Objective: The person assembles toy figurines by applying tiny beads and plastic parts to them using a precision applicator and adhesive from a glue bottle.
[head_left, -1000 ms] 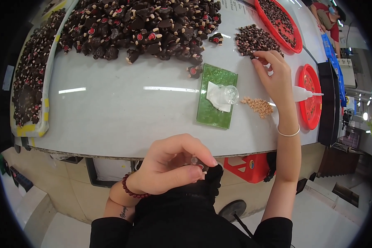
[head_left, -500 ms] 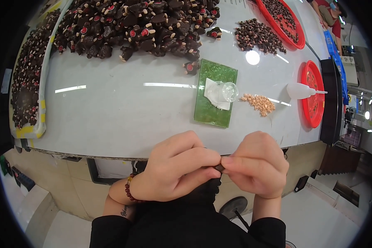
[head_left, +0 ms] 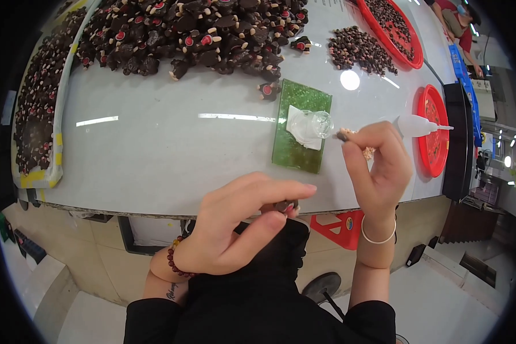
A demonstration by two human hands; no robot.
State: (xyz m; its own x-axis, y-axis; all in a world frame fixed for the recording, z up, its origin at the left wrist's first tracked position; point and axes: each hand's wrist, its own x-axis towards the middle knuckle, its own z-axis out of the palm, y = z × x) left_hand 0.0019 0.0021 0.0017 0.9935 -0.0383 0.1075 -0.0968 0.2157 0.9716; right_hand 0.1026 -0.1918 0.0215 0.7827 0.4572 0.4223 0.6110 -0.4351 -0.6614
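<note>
In front of my body, near the table's front edge, my left hand [head_left: 223, 226] holds a small dark-brown figure [head_left: 283, 205] between thumb and fingers. A bit of red and a pale tip show on it; the rest is covered by the fingers. My right hand [head_left: 381, 166] is raised over the table, thumb and forefinger pinching a small dark piece [head_left: 342, 136]. Behind that hand lies a pile of small beige pieces [head_left: 368, 153], partly hidden. Just left of the pinched piece, a clear cup [head_left: 322, 124] rests on white paper [head_left: 297, 133] atop a green board [head_left: 292, 160].
Dark figures with red and beige parts form a large heap [head_left: 206, 49] at the back left. A long tray [head_left: 37, 114] of dark pieces borders the left. Farther right are small dark bits [head_left: 358, 53], red trays [head_left: 421, 57] and a white squeeze bottle [head_left: 414, 125]. Another person [head_left: 464, 28] is at far right.
My hands were together at the table edge and are now apart. The right moved forward and up to the beige pile with a small dark piece; the left stayed with the figure.
</note>
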